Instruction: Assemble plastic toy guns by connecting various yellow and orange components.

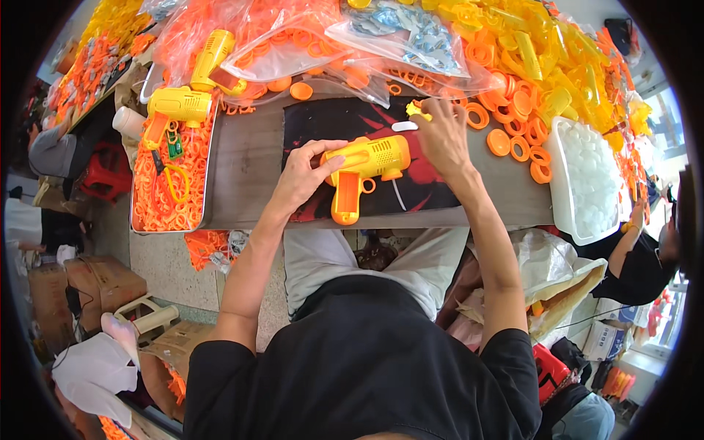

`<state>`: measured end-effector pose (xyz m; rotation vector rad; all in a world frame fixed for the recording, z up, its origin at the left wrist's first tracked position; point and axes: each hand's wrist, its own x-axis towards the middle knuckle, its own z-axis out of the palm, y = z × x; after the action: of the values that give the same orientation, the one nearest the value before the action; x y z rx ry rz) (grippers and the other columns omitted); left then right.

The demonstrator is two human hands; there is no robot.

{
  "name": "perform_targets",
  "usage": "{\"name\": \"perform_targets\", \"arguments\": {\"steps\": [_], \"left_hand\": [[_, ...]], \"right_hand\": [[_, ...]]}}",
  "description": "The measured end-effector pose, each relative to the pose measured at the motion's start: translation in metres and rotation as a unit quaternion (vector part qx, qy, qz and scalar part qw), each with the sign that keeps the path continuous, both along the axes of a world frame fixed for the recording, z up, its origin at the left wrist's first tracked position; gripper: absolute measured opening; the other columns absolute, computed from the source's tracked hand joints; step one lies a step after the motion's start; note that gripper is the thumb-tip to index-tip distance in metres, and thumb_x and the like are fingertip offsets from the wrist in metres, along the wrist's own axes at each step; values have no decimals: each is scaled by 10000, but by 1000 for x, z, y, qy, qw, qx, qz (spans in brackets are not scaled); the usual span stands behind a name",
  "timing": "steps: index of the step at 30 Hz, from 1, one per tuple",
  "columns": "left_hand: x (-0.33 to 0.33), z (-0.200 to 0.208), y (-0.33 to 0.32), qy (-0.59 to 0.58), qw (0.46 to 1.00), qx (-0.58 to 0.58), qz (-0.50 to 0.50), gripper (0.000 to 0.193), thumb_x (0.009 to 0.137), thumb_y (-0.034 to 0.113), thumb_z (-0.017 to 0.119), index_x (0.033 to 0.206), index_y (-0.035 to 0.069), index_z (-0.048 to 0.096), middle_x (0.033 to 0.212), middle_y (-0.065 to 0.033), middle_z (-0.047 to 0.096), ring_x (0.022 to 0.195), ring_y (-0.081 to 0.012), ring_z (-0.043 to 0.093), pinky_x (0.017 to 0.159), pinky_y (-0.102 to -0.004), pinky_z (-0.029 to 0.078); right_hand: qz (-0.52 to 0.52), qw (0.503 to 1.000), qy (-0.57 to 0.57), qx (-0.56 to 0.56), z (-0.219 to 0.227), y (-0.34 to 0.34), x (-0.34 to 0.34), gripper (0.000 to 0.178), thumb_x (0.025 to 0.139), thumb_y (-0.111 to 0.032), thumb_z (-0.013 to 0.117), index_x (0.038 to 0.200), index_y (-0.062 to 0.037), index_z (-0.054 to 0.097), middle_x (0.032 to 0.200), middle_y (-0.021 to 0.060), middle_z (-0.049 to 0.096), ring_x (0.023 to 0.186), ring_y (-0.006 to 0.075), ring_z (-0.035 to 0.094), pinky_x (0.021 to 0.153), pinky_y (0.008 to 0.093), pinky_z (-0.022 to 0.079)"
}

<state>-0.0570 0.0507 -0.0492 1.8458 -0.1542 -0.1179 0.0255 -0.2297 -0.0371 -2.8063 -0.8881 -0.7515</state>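
Observation:
My left hand (302, 174) is closed on the back end of a yellow toy gun body (381, 155), which lies on a dark, red-patterned mat (308, 121). Its handle points toward me and shows an orange hollow inside. An orange ring sits by the trigger place. Up and to the right, my right hand (444, 139) has its fingertips closed on a small yellow part (416, 110), partly covered by the fingers. Just below that part lies a small white oval piece (404, 126) on the mat. A thin white strip (399, 195) lies right of the handle.
A metal tray (210, 158) of small orange parts stands left, with yellow toy gun bodies (180, 104) on it. Bags of orange and pale blue parts (411, 37) crowd the back. Loose orange rings (519, 149) and a white bin (587, 180) of translucent pieces are right. Other people sit nearby.

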Motion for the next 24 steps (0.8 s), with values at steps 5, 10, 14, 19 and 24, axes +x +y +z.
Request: {"name": "perform_targets", "arguments": {"steps": [5, 10, 14, 19, 24], "left_hand": [[8, 8, 15, 36, 999, -7, -23, 349, 962, 171, 672, 1261, -8, 657, 1114, -48, 693, 994, -90, 613, 905, -253, 483], [7, 5, 8, -172, 980, 95, 34, 361, 956, 192, 672, 1283, 41, 651, 1236, -100, 658, 1082, -139, 613, 963, -298, 475], [30, 37, -26, -157, 985, -39, 55, 401, 889, 163, 733, 1264, 49, 648, 1106, -116, 698, 993, -177, 656, 906, -312, 509], [46, 55, -57, -157, 987, -45, 11, 336, 877, 98, 709, 1209, 55, 684, 884, -44, 690, 810, -102, 619, 789, -284, 494], [37, 59, -62, -39, 988, -147, 20, 300, 898, 86, 712, 1197, 76, 698, 924, 13, 662, 848, -53, 602, 803, -222, 491]], "right_hand": [[63, 994, -31, -84, -19, 5, 17, 107, 805, -135, 608, 847, -68, 681, 1047, 62, 591, 1066, 227, 532, 967, 411, 368], [52, 988, 115, 93, -2, 8, 13, 148, 858, -141, 649, 920, -20, 707, 1029, 84, 592, 1036, 233, 549, 916, 361, 412], [93, 863, 376, 325, 38, 23, -4, 248, 922, -192, 691, 1015, 37, 700, 1059, 61, 586, 961, 155, 554, 841, 298, 441], [86, 761, 485, 423, 49, 25, -27, 260, 937, -236, 698, 1020, 10, 688, 996, 5, 590, 894, 76, 514, 794, 238, 410], [47, 687, 466, 556, 38, 16, -46, 167, 935, -200, 705, 985, -44, 669, 915, -53, 578, 828, 27, 484, 756, 195, 376]]}}
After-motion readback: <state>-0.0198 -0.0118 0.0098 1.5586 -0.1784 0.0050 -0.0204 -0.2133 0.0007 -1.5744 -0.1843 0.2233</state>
